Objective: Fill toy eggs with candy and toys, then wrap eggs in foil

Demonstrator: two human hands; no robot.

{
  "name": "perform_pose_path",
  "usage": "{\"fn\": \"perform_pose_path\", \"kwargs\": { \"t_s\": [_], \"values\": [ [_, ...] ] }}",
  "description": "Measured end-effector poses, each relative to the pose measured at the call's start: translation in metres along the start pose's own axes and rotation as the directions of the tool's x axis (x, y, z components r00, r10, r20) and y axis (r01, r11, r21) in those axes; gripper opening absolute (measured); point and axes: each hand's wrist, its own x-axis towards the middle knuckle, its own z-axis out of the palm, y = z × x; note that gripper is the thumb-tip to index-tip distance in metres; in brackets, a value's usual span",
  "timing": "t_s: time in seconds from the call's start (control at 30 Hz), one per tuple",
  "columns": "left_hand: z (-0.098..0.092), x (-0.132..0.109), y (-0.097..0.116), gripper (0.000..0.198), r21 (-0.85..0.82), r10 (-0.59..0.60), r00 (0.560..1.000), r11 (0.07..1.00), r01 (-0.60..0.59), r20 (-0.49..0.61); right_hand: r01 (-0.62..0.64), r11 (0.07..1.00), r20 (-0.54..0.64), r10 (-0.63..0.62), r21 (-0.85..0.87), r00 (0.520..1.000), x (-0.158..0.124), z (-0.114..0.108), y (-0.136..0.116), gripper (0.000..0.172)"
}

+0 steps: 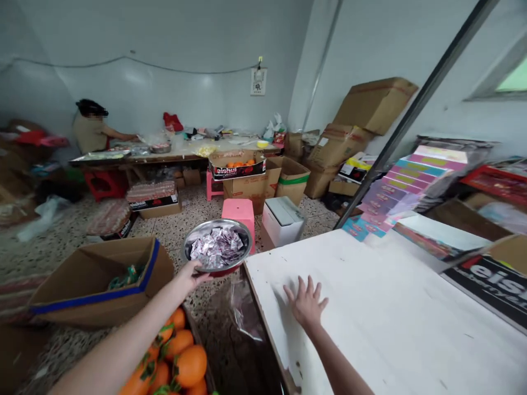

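My left hand [192, 280] grips the near rim of a round metal bowl [248, 241], thumb on top and fingers underneath. Small shiny silver-purple packets [216, 247] fill the bowl. It is beside the left far corner of a white table [387, 296], over the floor and in front of a pink stool [242, 213]. With its fingers spread, my right hand [307, 303] is over the white tabletop near the left edge; whether the palm touches it I cannot tell. Below my left forearm lie orange persimmon-like fruits [191, 365] with green tops.
A blue-edged carton [99, 269] stands on the left floor. Beyond the stool are a white box [282, 222] and a carton of orange fruits [239, 170]. A slanted metal post [382, 153] rises behind the table, near stacked printed cards [391, 192]. Another person [91, 129] works at a far table.
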Motion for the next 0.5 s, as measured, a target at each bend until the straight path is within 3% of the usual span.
{"fn": "perform_pose_path", "kwargs": {
  "t_s": [0.07, 0.17, 0.3, 0.4, 0.5],
  "values": [
    [0.033, 0.032, 0.016, 0.036, 0.038, 0.027, 1.000, 0.999, -0.027, -0.015, -0.024, 1.000, 0.002, 0.024, -0.004, 1.000, 0.043, 0.006, -0.013, 0.079],
    [0.076, 0.091, 0.033, 0.034, 0.080, 0.054, 0.998, 0.995, -0.051, -0.031, -0.078, 0.997, 0.005, 0.079, -0.012, 0.997, 0.078, 0.025, -0.024, 0.085],
    [0.132, 0.188, 0.044, 0.037, 0.125, 0.050, 0.998, 0.991, -0.044, -0.046, -0.048, 0.997, -0.083, 0.043, -0.067, 0.996, 0.087, 0.045, -0.025, 0.090],
    [0.176, 0.259, 0.046, 0.038, 0.153, 0.032, 0.999, 0.988, -0.027, -0.036, -0.039, 0.991, -0.085, 0.029, -0.127, 0.996, 0.089, 0.046, -0.023, 0.089],
    [0.214, 0.313, 0.047, 0.038, 0.159, 0.015, 1.000, 0.987, -0.014, -0.004, -0.059, 0.981, -0.071, 0.047, -0.187, 0.996, 0.091, 0.044, -0.024, 0.087]
  ]
}}
